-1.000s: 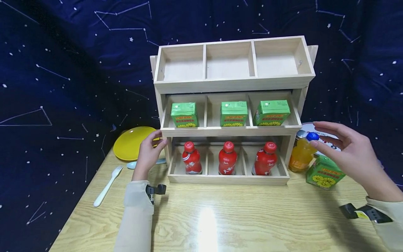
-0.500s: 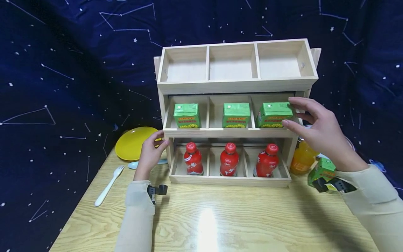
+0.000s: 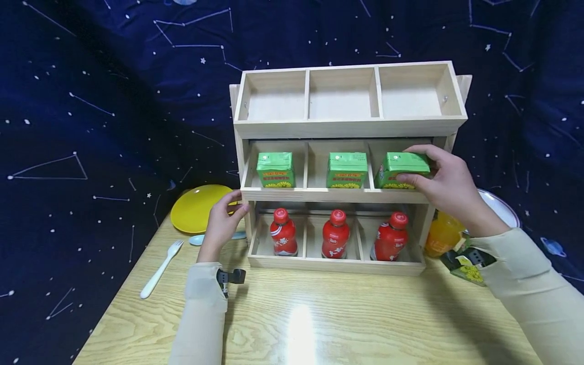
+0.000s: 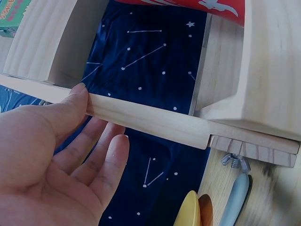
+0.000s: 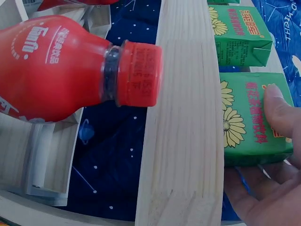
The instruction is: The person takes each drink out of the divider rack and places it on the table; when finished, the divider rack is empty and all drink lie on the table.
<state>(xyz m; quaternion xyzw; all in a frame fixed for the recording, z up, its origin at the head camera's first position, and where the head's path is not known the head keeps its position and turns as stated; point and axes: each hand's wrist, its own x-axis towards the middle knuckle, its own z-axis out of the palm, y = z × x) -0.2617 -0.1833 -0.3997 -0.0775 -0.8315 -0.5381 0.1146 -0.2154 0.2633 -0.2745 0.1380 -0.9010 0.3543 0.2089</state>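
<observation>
here the right hand [image 3: 449,185] grasps the green juice carton [image 3: 402,170] that sits in the right compartment of the middle tier of the wooden shelf [image 3: 351,126], fingers over its top and thumb on its front face; the right wrist view shows the thumb pressed flat against the carton's sunflower print [image 5: 249,125]. two more green cartons stand in the same tier, one in the middle compartment [image 3: 347,170] and one in the left [image 3: 275,169]. below them three red bottles stand upright, one to each compartment of the bottom tier: left [image 3: 283,232], middle [image 3: 336,234] and right [image 3: 392,236]. the left hand [image 3: 222,223] rests against the shelf's left side near the middle tier, its fingers straight and relaxed, thumb on the wooden edge [image 4: 150,117], holding nothing. to the left of the shelf on the wooden table [image 3: 292,314] lie a yellow plate [image 3: 196,208], a pale blue spoon [image 3: 201,238] and a white fork [image 3: 159,268]. to the right, an orange bottle [image 3: 442,234] stands just beside the shelf, with another green carton [image 3: 470,271] partly hidden behind the right sleeve and a white plate [image 3: 504,210] behind.
</observation>
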